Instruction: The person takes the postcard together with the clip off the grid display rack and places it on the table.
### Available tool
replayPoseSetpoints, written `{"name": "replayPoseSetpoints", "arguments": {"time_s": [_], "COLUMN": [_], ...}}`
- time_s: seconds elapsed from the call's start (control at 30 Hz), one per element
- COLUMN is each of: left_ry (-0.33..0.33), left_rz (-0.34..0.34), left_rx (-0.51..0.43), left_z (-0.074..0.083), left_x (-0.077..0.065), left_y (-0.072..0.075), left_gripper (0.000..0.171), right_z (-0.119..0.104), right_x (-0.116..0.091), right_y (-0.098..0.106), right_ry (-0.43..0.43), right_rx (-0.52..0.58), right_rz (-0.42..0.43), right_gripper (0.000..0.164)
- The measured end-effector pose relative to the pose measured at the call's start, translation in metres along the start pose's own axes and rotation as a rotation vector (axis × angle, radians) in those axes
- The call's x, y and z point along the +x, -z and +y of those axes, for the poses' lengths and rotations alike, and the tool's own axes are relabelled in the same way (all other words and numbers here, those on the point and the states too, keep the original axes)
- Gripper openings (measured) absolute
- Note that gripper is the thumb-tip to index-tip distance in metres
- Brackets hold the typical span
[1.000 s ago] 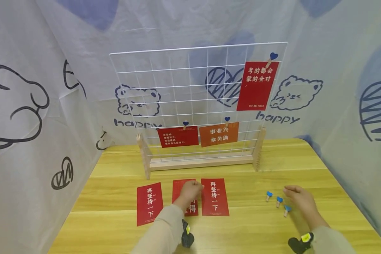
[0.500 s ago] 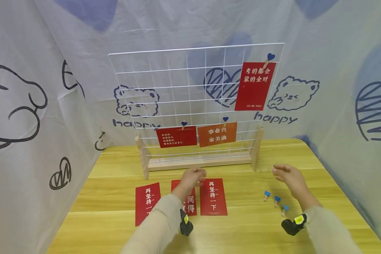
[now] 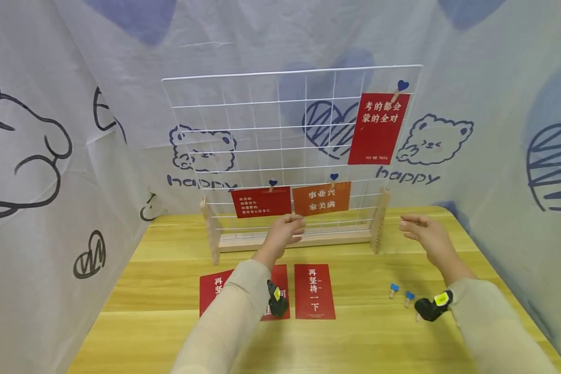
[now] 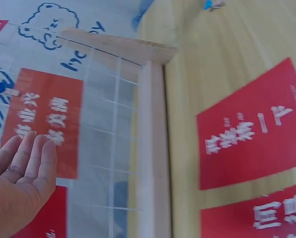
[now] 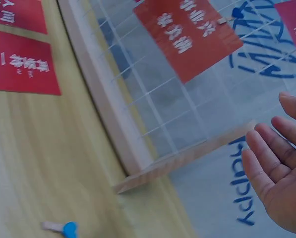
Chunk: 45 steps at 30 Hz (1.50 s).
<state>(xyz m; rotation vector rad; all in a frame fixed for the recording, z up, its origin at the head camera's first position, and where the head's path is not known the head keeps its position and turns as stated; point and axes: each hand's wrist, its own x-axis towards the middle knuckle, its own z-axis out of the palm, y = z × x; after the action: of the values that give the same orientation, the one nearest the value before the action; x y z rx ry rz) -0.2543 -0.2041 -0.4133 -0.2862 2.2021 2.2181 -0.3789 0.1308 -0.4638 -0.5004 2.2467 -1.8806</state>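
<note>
My left hand (image 3: 280, 238) is raised in front of the lower part of the white wire grid (image 3: 280, 140), its fingers loosely bent with nothing in them. In the left wrist view those fingers overlap the orange card (image 4: 63, 106) clipped to the grid. My right hand (image 3: 427, 236) hovers right of the grid's wooden stand (image 3: 380, 223), palm showing and holding nothing in the right wrist view. Beside the orange card hangs a red card (image 3: 262, 201); a taller red card (image 3: 378, 130) hangs at upper right. Blue heart clothespins (image 3: 403, 85) pin all three.
Three red cards lie on the wooden table: a right one (image 3: 315, 292), a middle one (image 3: 282, 275) and a left one (image 3: 210, 293), the last two partly behind my left sleeve. Small heart clothespins (image 3: 409, 298) lie at right, one mostly hidden by the right wrist camera. Printed cloth (image 3: 121, 78) surrounds the table.
Both hands have risen from low over the table toward the grid, the left from above the middle card, the right from beside the loose clothespins. The cards and clothespins stay put.
</note>
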Motion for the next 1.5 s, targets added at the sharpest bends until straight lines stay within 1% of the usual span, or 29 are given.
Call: {"name": "replayPoseSetpoints", "arguments": {"time_s": [0.03,0.07,0.1,0.17,0.2,0.23,0.33,0.43,0.47,0.57,0.7,0.83,0.97,1.03,1.13,1.27,1.37,1.5], "left_ry": [-0.01,-0.021,-0.031,-0.046,-0.051,-0.055,-0.068,-0.086,-0.094,-0.121,-0.152,-0.175,-0.193,-0.203,-0.216,-0.223,-0.222,-0.225], "left_rz": [-0.002,-0.004,-0.002,0.003,0.005,0.005,0.003,0.0,-0.002,-0.002,-0.003,0.001,0.001,-0.013,-0.025,-0.024,-0.029,-0.061], "left_rx": [-0.003,-0.005,-0.008,-0.015,-0.018,-0.025,-0.042,-0.053,-0.055,-0.029,-0.008,-0.024,-0.029,-0.036,-0.039,-0.037,-0.029,-0.01], "left_z": [0.004,0.008,0.012,0.019,0.023,0.026,0.035,0.043,0.046,0.055,0.068,0.078,0.086,0.089,0.093,0.099,0.103,0.111], "left_x": [0.001,0.003,0.004,0.006,0.007,0.008,0.012,0.016,0.017,0.019,0.021,0.024,0.028,0.03,0.032,0.035,0.038,0.04], "left_y": [-0.001,-0.002,-0.003,-0.005,-0.006,-0.007,-0.01,-0.013,-0.014,-0.016,-0.02,-0.026,-0.031,-0.034,-0.037,-0.04,-0.043,-0.047], "left_gripper": [0.038,0.038,0.038,0.037,0.037,0.037,0.037,0.036,0.036,0.035,0.035,0.033,0.031,0.032,0.034,0.034,0.034,0.034], "right_z": [-0.021,-0.033,-0.047,-0.073,-0.082,-0.1,-0.119,-0.133,-0.136,-0.149,-0.164,-0.179,-0.192,-0.198,-0.207,-0.215,-0.222,-0.231], "right_x": [-0.005,-0.004,-0.007,-0.009,-0.01,-0.015,-0.013,-0.01,-0.008,-0.004,0.003,0.011,0.019,0.021,0.025,0.03,0.034,0.037], "right_y": [-0.006,-0.008,-0.013,-0.021,-0.024,-0.031,-0.035,-0.037,-0.037,-0.037,-0.036,-0.036,-0.036,-0.037,-0.037,-0.037,-0.037,-0.037], "right_ry": [0.007,-0.002,0.017,0.039,0.049,0.018,0.032,0.042,0.046,0.075,0.102,0.078,0.091,0.099,0.091,0.078,0.058,0.034], "right_rx": [0.0,-0.034,-0.034,-0.073,-0.099,-0.178,-0.221,-0.231,-0.217,-0.221,-0.224,-0.238,-0.246,-0.243,-0.244,-0.24,-0.227,-0.185], "right_rz": [-0.01,0.007,0.007,0.023,0.03,0.058,0.063,0.059,0.06,0.084,0.121,0.164,0.186,0.192,0.196,0.203,0.224,0.249], "right_gripper": [0.049,0.053,0.052,0.051,0.05,0.055,0.054,0.051,0.05,0.047,0.049,0.056,0.053,0.052,0.052,0.053,0.052,0.051]}}
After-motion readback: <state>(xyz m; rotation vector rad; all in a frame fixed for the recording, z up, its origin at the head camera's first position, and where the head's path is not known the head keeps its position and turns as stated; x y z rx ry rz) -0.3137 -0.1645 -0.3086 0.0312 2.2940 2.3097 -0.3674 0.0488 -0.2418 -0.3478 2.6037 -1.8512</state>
